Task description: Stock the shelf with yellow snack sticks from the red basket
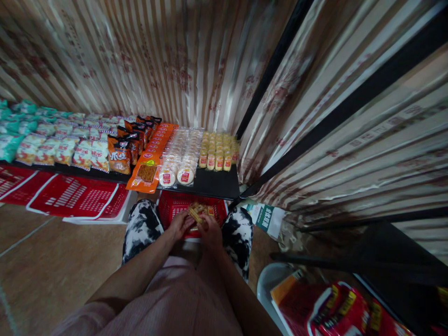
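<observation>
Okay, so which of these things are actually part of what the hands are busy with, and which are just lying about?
In use:
left hand
right hand
small tan snack packet held between both hands
red plastic mesh basket beneath them

Lying about:
orange snack packs on the black shelf
round clear-wrapped cakes
green snack bags
flat red baskets on the floor

Two hands: left hand (179, 226), right hand (211, 231). One red basket (168, 207) between two knees. Two round cracker stacks (177, 176) at the shelf (217, 186) front edge; other packets too many to count.
</observation>
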Demonstrator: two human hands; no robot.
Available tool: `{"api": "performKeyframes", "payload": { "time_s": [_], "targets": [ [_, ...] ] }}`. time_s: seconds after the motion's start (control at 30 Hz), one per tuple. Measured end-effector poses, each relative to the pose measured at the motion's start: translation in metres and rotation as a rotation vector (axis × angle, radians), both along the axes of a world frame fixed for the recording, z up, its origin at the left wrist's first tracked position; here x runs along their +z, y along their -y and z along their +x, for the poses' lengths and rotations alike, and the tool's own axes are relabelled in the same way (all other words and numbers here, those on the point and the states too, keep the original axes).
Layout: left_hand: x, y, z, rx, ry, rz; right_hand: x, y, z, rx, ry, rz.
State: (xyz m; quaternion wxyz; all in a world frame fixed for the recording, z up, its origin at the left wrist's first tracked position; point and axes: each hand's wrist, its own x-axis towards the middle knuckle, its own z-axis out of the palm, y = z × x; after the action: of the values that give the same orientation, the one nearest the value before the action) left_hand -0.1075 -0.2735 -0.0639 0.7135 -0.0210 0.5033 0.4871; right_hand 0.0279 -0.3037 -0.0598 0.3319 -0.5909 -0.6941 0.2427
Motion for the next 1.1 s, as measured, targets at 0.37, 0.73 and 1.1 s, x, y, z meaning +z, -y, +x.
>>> {"api": "performKeyframes", "payload": {
  "time_s": [0.37, 0.73, 1.1],
  "targets": [
    [0.002, 0.0, 0.0, -0.005, 0.055, 0.007, -0.009, 0.005, 0.003, 0.114, 0.129, 0.203],
    [0.007, -0.003, -0.001, 0.032, 0.111, -0.023, -0.007, 0.011, 0.005, 0.117, 0.172, 0.276],
    [0.011, -0.004, 0.001, 0.005, 0.119, -0.007, -0.009, 0.014, 0.01, 0.127, 0.182, 0.35]
  ]
}}
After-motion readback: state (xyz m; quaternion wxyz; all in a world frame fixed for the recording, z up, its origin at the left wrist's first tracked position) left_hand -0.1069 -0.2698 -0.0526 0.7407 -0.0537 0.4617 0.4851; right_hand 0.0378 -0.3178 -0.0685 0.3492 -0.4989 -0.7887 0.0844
